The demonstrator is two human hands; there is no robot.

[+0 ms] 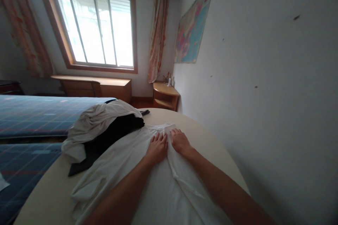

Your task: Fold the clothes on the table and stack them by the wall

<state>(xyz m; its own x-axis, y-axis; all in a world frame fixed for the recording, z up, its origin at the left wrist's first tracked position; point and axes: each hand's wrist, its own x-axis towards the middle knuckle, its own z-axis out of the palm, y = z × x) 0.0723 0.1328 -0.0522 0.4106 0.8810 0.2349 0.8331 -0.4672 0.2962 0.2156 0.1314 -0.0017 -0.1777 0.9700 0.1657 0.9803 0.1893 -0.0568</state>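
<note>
White cloth garment (pixel 171 190) lies spread over round cream worktop (pixel 203 137), apparently for flatness. Left hand (pixel 158 147) palm-down, fingers slightly apart, on garment's far end; right hand (pixel 181 141) curled there, grip unclear. Crumpled pale-grey cloth (pixel 95 117), black cloth (pixel 113 132) left of garment, leaving it room.

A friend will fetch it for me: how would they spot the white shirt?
Facing the window, look down at the rounded cream table. The white shirt lies there, collar toward the window, with the left hand and right hand on it. It is spread out, unlike the bunched pale cloth over black cloth to its left.
</note>
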